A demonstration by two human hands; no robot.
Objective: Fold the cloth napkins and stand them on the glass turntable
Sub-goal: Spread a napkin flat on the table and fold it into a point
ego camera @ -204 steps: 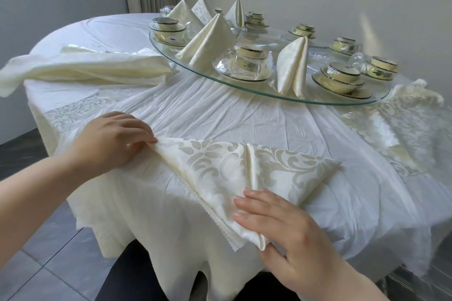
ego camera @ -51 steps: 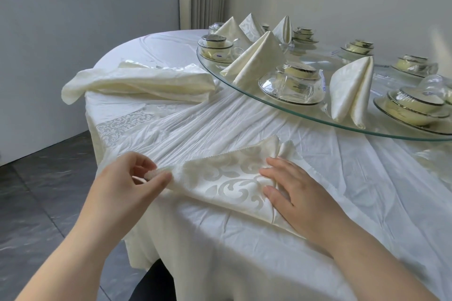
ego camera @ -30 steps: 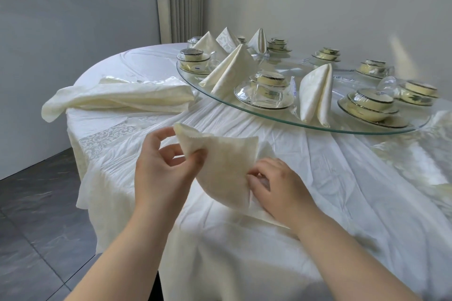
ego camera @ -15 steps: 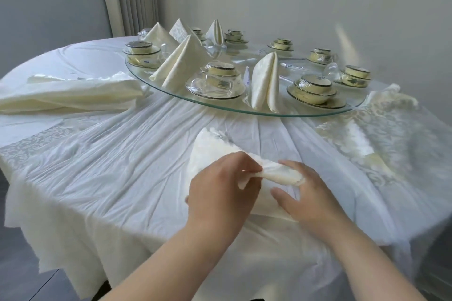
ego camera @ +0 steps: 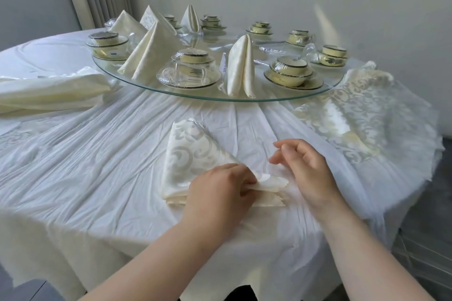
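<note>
- Done: five plain cream cloth napkins, folded into peaks, are counted standing on the round clear glass turntable, upper centre of the frame, among film-wrapped cream cup-and-saucer sets.
- In work: one cream scroll-patterned damask napkin is laid flat on the creased white tablecloth, centre of the frame, below the turntable's near rim and apart from it. It is folded but not yet stood.
- Left to do, as judged: the shaping and standing of this napkin. A heap of pale cream cloth at the left edge and a patterned cream cloth at the right edge appear unfolded.
- Appearance: a layered triangle, with the point towards the turntable. Scalloped edges are stacked at the lower right corner, and the top layer is slightly raised.
- Left hand: the raised corner layer is pinched between thumb and curled fingers.
- Right hand: it is held just right of that corner with the fingers loosely spread, and nothing is gripped.
</note>
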